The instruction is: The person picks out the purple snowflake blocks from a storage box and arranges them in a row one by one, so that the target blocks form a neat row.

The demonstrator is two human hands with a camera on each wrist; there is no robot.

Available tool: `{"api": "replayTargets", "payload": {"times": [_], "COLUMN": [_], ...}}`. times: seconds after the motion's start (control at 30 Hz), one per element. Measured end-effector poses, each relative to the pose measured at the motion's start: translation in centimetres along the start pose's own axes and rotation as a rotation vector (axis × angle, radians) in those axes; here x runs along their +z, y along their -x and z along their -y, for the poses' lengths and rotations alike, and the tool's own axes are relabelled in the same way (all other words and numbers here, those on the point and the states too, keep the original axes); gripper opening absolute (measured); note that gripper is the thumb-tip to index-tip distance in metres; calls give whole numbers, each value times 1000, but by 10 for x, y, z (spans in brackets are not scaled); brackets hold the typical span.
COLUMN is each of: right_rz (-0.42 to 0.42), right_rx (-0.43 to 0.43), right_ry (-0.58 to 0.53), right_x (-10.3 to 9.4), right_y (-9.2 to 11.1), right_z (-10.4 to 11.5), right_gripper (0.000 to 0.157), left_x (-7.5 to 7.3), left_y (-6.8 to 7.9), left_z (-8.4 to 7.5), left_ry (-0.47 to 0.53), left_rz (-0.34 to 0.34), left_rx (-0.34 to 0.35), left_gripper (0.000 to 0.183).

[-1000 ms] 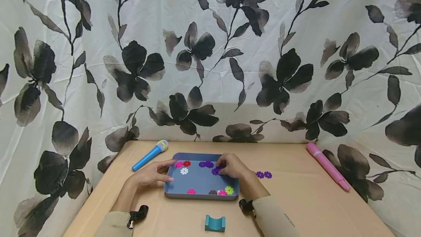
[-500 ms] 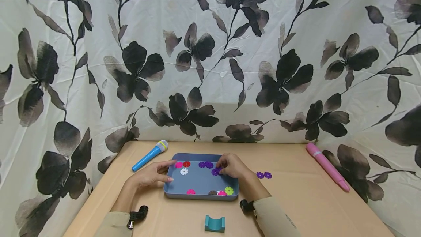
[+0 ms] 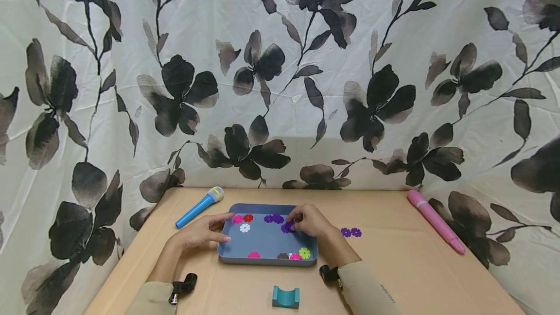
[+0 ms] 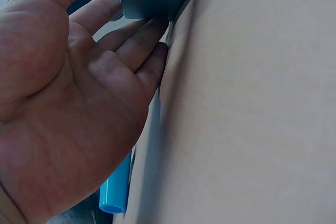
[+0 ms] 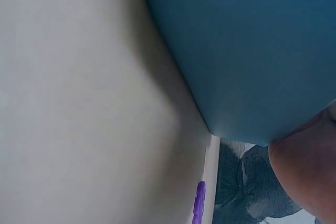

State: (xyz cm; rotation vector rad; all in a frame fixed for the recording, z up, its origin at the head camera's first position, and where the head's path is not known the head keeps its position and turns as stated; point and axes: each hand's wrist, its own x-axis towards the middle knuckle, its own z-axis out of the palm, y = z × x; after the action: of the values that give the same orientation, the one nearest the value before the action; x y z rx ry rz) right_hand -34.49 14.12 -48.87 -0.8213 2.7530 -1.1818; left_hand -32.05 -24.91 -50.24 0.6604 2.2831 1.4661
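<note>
A blue-grey tray [image 3: 267, 243] lies mid-table in the head view. My left hand [image 3: 195, 232] touches its left end, index finger and thumb stretched along the rim; in the left wrist view the other fingers lie loosely against the outer wall. My right hand [image 3: 307, 221] reaches over the right rim and pinches a purple flower-shaped disc [image 3: 287, 228], its fingertips partly hiding it. Two more purple flower discs [image 3: 273, 218] sit left of it. Pink, red and white [image 3: 245, 228] discs lie near the left hand. Several others, including a green disc [image 3: 304, 253], lie along the near wall.
A blue toy microphone [image 3: 200, 207] lies left of the tray. Two purple discs [image 3: 351, 233] rest on the table [image 3: 393, 266] beyond the right forearm. A pink marker-shaped stick [image 3: 436, 222] lies far right, and a teal curved block [image 3: 286, 297] stands in front. Floral cloth hangs behind.
</note>
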Motion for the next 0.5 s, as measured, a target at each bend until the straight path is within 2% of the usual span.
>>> {"api": "replayTargets", "payload": {"times": [0.23,0.37,0.5], "right_rz": [-28,-77,-131], "right_rx": [-31,-42,-12], "right_ry": [-1,-8,-32], "right_x": [-7,-16,-27], "right_y": [8,20,34], "right_z": [-2,0,0], "right_gripper": [16,15,16], "left_x": [-1,-1,-1], "left_y": [0,0,-1], "left_z": [1,1,1], "left_ry": [-15,-13,-5], "left_rz": [3,6,10], "left_rx": [5,8,15], "left_gripper": [81,82,82]}}
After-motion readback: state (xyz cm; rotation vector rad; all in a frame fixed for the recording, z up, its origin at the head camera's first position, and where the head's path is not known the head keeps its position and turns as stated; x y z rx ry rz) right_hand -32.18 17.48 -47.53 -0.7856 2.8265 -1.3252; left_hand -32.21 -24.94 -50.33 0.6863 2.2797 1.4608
